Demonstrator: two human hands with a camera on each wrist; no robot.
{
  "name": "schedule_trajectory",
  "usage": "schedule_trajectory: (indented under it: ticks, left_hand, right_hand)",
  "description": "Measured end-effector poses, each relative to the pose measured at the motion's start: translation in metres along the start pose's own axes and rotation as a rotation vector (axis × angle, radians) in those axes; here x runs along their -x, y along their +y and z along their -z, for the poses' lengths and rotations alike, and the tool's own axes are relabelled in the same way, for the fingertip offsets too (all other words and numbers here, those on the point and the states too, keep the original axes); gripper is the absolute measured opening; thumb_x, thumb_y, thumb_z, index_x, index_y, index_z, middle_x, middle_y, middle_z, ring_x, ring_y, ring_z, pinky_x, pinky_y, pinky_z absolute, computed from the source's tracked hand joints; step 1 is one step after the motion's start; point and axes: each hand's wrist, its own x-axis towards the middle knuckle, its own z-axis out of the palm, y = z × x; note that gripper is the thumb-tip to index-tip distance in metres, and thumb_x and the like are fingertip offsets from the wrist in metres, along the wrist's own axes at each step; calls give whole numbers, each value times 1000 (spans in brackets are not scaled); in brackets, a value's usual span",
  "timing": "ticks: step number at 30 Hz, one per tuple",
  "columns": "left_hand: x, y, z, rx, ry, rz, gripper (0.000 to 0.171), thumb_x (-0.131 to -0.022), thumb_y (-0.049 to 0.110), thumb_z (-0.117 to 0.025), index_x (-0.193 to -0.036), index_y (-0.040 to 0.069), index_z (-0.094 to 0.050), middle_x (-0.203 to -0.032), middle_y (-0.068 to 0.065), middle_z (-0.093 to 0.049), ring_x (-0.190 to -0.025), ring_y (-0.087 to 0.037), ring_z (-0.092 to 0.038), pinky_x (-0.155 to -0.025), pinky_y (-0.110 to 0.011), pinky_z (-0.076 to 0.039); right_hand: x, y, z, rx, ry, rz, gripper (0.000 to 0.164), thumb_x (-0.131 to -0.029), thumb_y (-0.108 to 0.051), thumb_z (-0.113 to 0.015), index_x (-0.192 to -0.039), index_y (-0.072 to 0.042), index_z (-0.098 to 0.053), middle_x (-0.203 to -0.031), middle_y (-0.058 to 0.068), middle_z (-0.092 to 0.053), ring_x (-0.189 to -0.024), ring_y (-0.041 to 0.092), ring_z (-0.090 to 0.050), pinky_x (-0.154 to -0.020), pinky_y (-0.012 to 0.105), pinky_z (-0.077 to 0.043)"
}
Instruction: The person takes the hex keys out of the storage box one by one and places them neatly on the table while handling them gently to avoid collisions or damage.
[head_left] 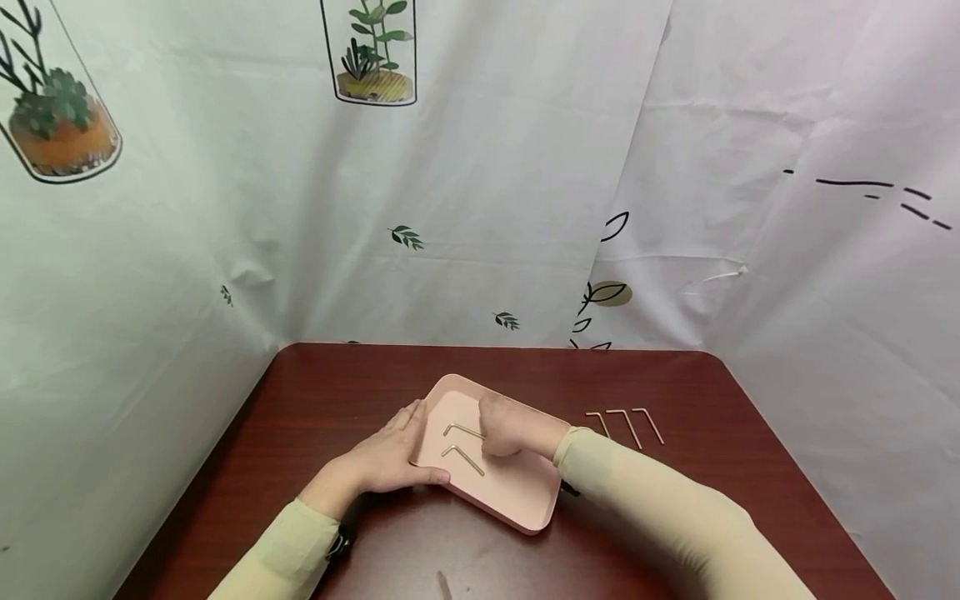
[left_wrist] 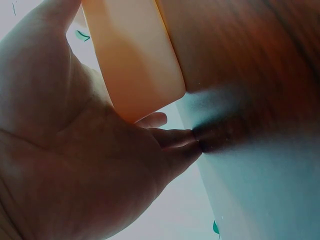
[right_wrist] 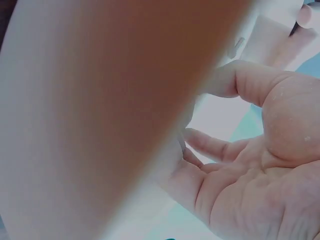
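Note:
A shallow pink tray (head_left: 517, 517) lies at an angle on the table. My left hand (head_left: 386, 458) rests against its left corner, fingers straight along one side, thumb at the near rim; the left wrist view shows fingertips touching the table. Inside the tray my right hand (head_left: 513, 427) has curled fingers and pinches the long end of an L-shaped hex key (head_left: 465, 431); its fingertips are hidden in the head view and partly blocked by a blurred shape in the right wrist view. Just nearer lies a second hex key (head_left: 467, 462), touched by neither hand.
Three more hex keys (head_left: 626, 425) lie side by side on the dark red-brown table (head_left: 360, 375), right of the tray and beyond the right forearm. White printed curtains (head_left: 480, 167) hang behind the table and along both sides.

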Motion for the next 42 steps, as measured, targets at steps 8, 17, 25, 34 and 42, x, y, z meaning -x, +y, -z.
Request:
schedule_trajectory:
  ticks: [8, 17, 25, 34, 42]
  left_hand:
    - [0, -1, -1, 13, -1, 8, 138, -88, 77, -80, -171, -15, -17, -178, -36, -20, -166, -52, -21, -130, -64, -29]
    - [-1, -1, 0, -6, -1, 11, 137, -89, 76, -79, -171, -14, -17, -178, -35, -20, -167, -51, -21, -131, -62, -29]
    - [0, -2, -1, -4, -5, 6, 137, -89, 76, -80, -171, -15, -17, -178, -36, -20, -166, -51, -21, -130, -62, -30]
    - [0, -2, -1, -8, -4, 9, 137, -90, 76, -79, -171, -15, -16, -178, -36, -20, -166, -51, -21, -131, -62, -29]
    - [1, 0, 0, -2, -3, 8, 137, -90, 75, -80, -171, -14, -16, -178, -36, -20, -165, -53, -22, -130, -62, -30]
  right_hand:
    - [-1, -4, -2, 75, -14, -8, 27, -91, -14, -74, -108, -2, -57, -83, 3, -55, -69, 18, -54, -58, 31, -49]
    - [-4, -11, 3, 143, -38, 11, 11, -92, -10, -67, -91, -10, -57, -78, 2, -51, -61, 16, -50, -47, 27, -43]
    - [-16, -7, -4, 50, -100, -8, 9, -92, -6, -62, -87, -9, -55, -66, 3, -58, -38, 11, -54, -37, 25, -43]
    - [-17, -17, 6, 143, -142, -8, 38, -89, -2, -64, -59, -18, -48, -41, -6, -39, -33, 7, -42, -37, 21, -31]
    - [-13, -21, 9, 128, -158, -54, 39, -86, 3, -64, -58, -18, -46, -41, -6, -40, -34, 8, -41, -38, 22, -30]
